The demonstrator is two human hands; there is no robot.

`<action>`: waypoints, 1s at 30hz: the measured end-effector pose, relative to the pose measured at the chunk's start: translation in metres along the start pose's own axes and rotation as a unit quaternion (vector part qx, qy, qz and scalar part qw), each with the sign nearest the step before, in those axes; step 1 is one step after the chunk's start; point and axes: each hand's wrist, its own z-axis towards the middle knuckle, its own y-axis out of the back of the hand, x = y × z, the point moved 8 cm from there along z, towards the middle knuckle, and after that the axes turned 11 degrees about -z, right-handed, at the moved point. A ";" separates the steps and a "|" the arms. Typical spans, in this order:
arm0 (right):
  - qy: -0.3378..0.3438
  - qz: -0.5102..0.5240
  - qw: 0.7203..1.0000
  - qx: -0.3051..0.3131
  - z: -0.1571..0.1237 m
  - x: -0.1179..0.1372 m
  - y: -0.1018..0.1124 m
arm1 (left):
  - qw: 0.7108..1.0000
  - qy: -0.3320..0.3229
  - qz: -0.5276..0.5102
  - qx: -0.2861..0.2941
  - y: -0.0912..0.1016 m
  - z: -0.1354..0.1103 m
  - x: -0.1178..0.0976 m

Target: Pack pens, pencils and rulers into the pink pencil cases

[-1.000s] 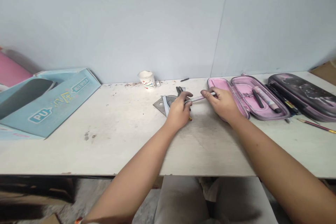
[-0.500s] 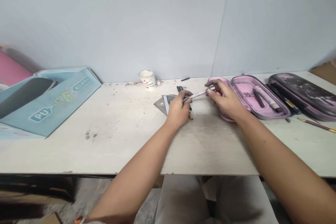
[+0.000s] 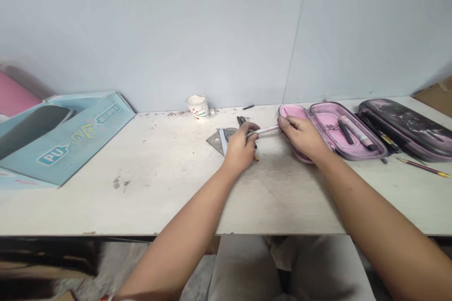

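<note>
My left hand (image 3: 240,145) rests on the white table (image 3: 169,183) with its fingers curled round one end of a thin pale pen (image 3: 265,129). My right hand (image 3: 301,135) pinches the other end of that pen, just in front of the open pink pencil case (image 3: 330,128). Under and beside my left hand lie a grey set square (image 3: 216,139) and a few dark pens (image 3: 241,120). A yellow-tipped pencil end (image 3: 255,157) pokes out below my left hand. The pink case holds a black pen and a pale marker.
A black pencil case (image 3: 406,127) lies open at the far right, with a red pencil (image 3: 420,167) in front of it. A paper cup (image 3: 197,106) stands by the wall. A light blue box (image 3: 63,136) fills the left side. A short dark pen (image 3: 248,106) lies near the wall.
My right hand slid along the pen toward the pink case, then came back a little. My left hand has stayed on the pen and set square.
</note>
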 end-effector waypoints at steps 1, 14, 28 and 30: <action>0.014 0.011 1.000 0.013 0.000 0.003 -0.002 | 1.000 0.001 0.003 -0.002 0.000 0.000 0.000; 0.028 0.016 0.999 0.010 -0.002 0.009 0.001 | 1.000 -0.001 -0.017 -0.002 0.001 0.001 0.001; 0.053 -0.004 0.999 -0.014 -0.001 0.015 0.007 | 1.000 0.002 -0.009 0.001 0.001 0.000 0.000; 0.040 -0.036 0.998 -0.024 0.000 0.013 0.008 | 1.000 -0.011 0.009 -0.002 0.002 0.000 -0.002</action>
